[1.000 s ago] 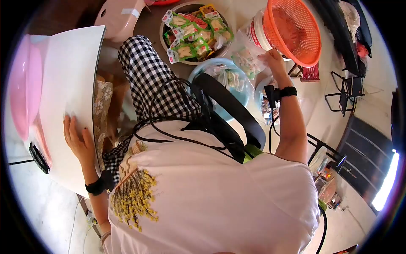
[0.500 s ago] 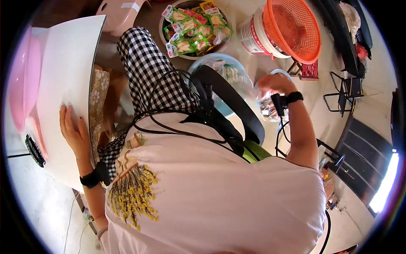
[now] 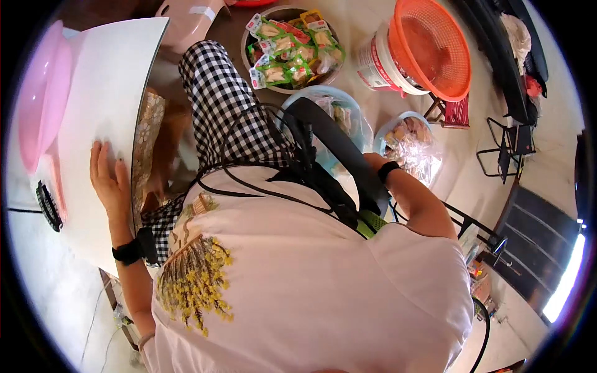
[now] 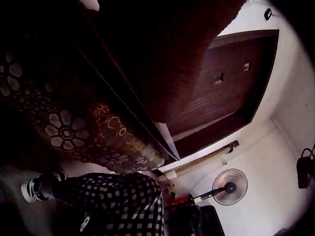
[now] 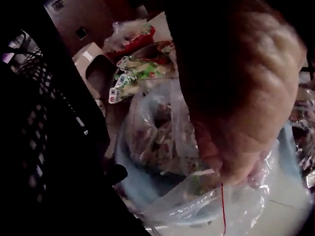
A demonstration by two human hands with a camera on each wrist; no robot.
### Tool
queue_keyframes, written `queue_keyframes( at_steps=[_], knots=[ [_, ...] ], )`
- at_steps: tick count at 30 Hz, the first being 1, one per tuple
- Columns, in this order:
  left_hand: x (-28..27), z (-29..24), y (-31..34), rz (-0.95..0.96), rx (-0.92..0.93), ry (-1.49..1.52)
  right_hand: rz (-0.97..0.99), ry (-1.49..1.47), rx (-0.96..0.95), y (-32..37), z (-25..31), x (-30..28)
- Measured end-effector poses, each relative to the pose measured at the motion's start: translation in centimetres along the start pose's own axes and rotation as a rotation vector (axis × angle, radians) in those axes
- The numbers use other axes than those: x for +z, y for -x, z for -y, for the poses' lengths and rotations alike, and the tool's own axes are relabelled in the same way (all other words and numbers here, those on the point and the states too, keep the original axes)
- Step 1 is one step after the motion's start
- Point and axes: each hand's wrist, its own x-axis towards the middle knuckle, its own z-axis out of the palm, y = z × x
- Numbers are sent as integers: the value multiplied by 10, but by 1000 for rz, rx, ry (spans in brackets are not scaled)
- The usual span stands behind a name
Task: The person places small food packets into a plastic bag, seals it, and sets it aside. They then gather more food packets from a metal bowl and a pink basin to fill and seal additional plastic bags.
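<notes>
My left hand (image 3: 112, 183) rests on the white tabletop (image 3: 106, 81), its fingers straight. On the other side, my right hand (image 3: 375, 163) is low at the near edge of the light-blue basin (image 3: 357, 115), partly behind a black strap. In the right wrist view its curled fingers pinch a clear plastic bag (image 5: 184, 201) that lies across that basin; a red thread (image 5: 223, 206) hangs below the fingertips. Small wrapped packets (image 5: 167, 147) show through the plastic inside the basin.
Green-edged food packets (image 3: 283, 43) fill a metal bowl at the top. A smaller blue basin (image 3: 387, 123) holds more packets under clear plastic. Beyond it stand a white bucket (image 3: 376, 65) and an orange basket (image 3: 460, 37). A pink basin (image 3: 43, 99) is at the table's far left.
My right hand held a clear bag of packets out near the white bucket; it has swung down past the smaller basin to the light-blue basin's near edge. My left hand stays on the tabletop.
</notes>
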Motion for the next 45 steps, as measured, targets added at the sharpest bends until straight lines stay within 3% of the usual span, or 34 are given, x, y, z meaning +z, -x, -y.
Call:
queue_keyframes(
  at_steps=[8,14,17,20,26,31,32,33,38,40,45],
  knots=[
    [-5,-3,2,-16,-30,-62,-214,264,-68,-22,18,-25],
    [-6,-5,1,-8,-69,-57,-188,483,-129,-31,27,-39],
    [-5,-4,3,-20,-80,-49,-184,285,-48,-67,-6,-6],
    [-9,-8,3,-36,-100,-65,-249,-24,39,-56,22,-34],
    [-10,-13,1,-11,-135,-96,-307,-262,-15,-88,12,-18],
    [-8,-8,4,-103,-90,-83,-281,-236,-54,-91,11,-37],
    [-14,-13,2,-34,-167,-88,-270,-223,-62,-92,9,-42],
    [-13,-13,4,-85,-161,-40,-258,-211,-68,-92,8,-49],
    [-19,-17,3,81,-267,-76,-188,-110,-94,-96,1,-87],
    [-24,-22,0,60,-273,-65,-165,-47,-119,-98,0,-105],
    [-4,-8,9,44,-210,-54,-131,225,-307,-87,-2,-145]
  ],
)
